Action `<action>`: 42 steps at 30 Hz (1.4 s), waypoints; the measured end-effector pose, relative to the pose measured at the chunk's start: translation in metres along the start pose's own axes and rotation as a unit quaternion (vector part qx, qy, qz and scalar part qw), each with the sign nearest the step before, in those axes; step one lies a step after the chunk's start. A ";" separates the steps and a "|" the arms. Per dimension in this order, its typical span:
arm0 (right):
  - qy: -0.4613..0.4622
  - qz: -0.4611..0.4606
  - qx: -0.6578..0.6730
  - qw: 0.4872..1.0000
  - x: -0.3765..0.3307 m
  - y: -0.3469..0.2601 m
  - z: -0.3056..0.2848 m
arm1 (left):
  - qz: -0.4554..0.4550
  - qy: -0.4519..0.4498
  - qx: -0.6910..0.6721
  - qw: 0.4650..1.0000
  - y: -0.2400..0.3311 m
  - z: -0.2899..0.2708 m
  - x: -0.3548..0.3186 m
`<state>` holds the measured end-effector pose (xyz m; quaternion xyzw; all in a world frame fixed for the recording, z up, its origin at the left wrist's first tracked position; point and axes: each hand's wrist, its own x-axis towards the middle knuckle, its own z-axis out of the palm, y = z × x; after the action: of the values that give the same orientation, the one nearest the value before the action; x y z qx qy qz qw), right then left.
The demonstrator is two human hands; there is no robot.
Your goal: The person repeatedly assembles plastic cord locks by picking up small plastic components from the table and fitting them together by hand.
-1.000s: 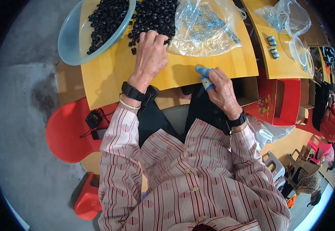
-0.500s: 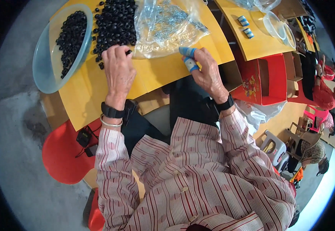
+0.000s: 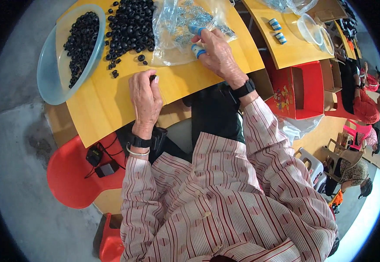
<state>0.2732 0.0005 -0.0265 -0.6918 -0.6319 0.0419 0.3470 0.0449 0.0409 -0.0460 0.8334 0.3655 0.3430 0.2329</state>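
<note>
My left hand [image 3: 147, 97] is closed near the table's front edge, pinching a small black round part [image 3: 153, 78] between thumb and fingers. Over the lower part of a clear plastic bag [image 3: 166, 54], my right hand [image 3: 218, 53] reaches with thumb and forefinger apart, both wrapped in blue-and-white tape. Nothing shows between them. Small shiny metal pieces [image 3: 194, 16] lie on the bag, just beyond those fingertips. A pile of black round parts [image 3: 131, 26] lies left of the bag, with a few loose ones nearer to me.
A translucent oval tub [image 3: 46, 83] holding more black parts stands at the yellow table's [image 3: 177, 81] left edge. To the right are a second table [image 3: 294, 50] with two tape rolls [image 3: 277, 30] and a red box [image 3: 310, 87]. A red chair [image 3: 68, 174] stands at lower left. Other people sit far right.
My left hand has drawn back from the black pile toward me, carrying a black part. My right hand has moved forward and left over the bag.
</note>
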 end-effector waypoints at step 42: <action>-0.025 -0.121 0.090 0.988 -0.018 -0.074 0.000 | -0.148 -0.022 -0.379 0.913 -0.011 -0.016 -0.011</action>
<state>0.2072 -0.0184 0.0057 -0.5744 -0.7132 0.0737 0.3949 0.0228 0.0411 -0.0469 0.6260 0.3223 0.3987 0.5876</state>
